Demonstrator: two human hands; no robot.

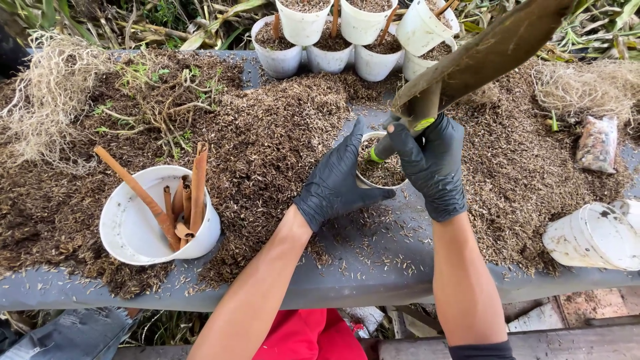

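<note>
Plant stem (421,107) stands nearly upright in a small white pot (381,175) at the middle of the grey bench (347,283), with a long brownish leaf (487,53) rising from it toward the upper right. Right hand (432,167), in a black glove, is closed around the stem low down, just above the pot. Left hand (337,180), also gloved, is wrapped against the near side of the pot, thumb over the rim. The pot is already filled with loose brown husk mix.

Handling judgement: the stem appears stiff but likely to snap if bent; the leaf adds leverage and top weight, so a hold near the base is the sound one. The pot looks light and thin-walled, and probably tips easily unless braced at the rim.

Surroundings: husk mix (267,140) covers most of the bench. A white bucket (160,223) on its side at left contains reddish-brown bark strips (197,183). Filled white pots (333,40) stand in a group at the far edge. Empty stacked pots (593,233) lie at right.
</note>
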